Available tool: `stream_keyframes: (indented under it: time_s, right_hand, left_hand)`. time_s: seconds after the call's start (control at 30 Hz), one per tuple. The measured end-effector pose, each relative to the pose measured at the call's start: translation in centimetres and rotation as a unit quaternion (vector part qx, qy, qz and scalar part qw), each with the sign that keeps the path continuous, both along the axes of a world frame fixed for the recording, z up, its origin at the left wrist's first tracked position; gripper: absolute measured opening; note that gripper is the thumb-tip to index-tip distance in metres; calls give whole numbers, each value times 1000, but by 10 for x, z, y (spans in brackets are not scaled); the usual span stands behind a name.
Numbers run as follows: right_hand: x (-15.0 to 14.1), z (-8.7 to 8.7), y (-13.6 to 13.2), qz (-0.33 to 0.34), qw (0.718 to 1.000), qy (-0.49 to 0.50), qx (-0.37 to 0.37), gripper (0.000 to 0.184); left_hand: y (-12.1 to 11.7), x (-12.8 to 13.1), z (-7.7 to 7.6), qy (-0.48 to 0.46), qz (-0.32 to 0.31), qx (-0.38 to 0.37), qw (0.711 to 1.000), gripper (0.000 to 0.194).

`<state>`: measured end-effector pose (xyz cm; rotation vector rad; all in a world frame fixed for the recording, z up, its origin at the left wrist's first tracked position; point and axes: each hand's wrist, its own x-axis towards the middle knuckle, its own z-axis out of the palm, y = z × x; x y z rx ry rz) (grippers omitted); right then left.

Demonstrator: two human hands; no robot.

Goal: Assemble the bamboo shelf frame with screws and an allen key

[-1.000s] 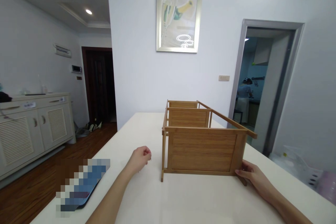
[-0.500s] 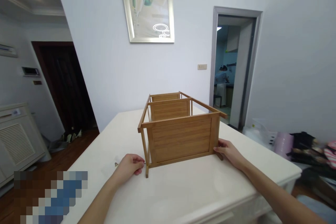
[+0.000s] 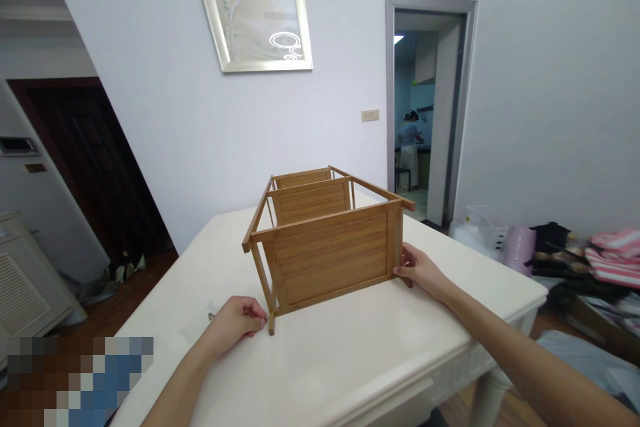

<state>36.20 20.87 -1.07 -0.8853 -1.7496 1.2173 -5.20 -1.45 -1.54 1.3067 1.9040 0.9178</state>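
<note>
A brown wooden shelf rack [image 3: 330, 257] lies on its side on the white table [image 3: 340, 353], its end panel facing me and two more panels behind it. At its lower right corner, my right hand [image 3: 424, 275] grips the frame, thumb on the near face and fingers behind. My left hand [image 3: 231, 325] is closed in a pinch beside the foot of the lower left leg [image 3: 271, 324]. Whatever lies between those fingertips is too small to make out. Just behind my left hand is a clear plastic bag [image 3: 193, 328] with a small metal piece [image 3: 211, 315] by it.
The table meets a pale wall with a framed picture [image 3: 260, 60]. Through the doorway [image 3: 433, 113] a person [image 3: 409, 140] stands in another room. On the right are a pink cylinder [image 3: 520, 250], a white basket [image 3: 483, 227] and piled cloth [image 3: 613, 257].
The view has turned slightly to the right, so everything sits further left. Both hands keep their places at the rack's lower corners. The rack shows no clear movement on the table.
</note>
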Motion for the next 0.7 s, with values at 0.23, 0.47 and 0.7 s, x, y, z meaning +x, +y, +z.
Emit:
stream_keyframes:
  time_s: [0.23,0.47,0.7]
  right_hand:
    - [3,11,2,88,994,-9,-59,44]
    - [-6,15,15,145,983,-48,-104,35]
    - [-7,13,15,143,982,-33,-123,36]
  left_hand:
    - [5,3,-5,49,4,32,998,15]
    - [6,9,-1,61,-43,69,995,42]
    - [5,18,0,46,-76,87,992,42]
